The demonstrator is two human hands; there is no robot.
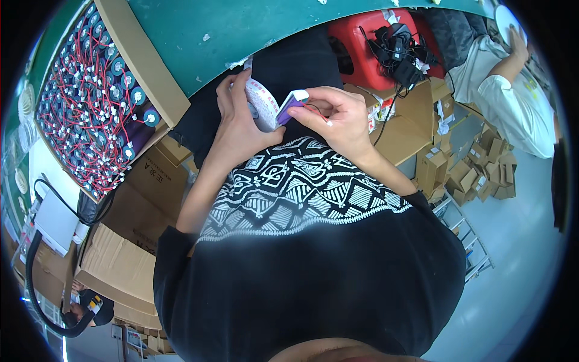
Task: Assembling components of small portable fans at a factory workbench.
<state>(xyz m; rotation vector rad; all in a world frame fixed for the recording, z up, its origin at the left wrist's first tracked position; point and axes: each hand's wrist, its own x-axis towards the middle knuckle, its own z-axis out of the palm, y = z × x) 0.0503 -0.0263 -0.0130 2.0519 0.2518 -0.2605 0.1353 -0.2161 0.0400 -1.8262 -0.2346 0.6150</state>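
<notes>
Over my lap, my left hand (228,123) is closed round a roll of white tape with reddish printing (263,96), fingers over its far side and thumb at its near edge. My right hand (341,117) pinches a small purple battery (291,111) between thumb and fingers, close to the roll's right side. A white strip lies along the top of this battery, and thin wires with a small white connector come out by my right fingers. Whether the strip still joins the roll, I cannot tell.
At the left, a cardboard box (145,54) holds many round-ended batteries (84,102) with red wires. Ahead runs a green tabletop (235,27). A red stool (362,60) bears black adapters (398,51). Small cartons (482,169) lie on the right floor, near another person (512,96).
</notes>
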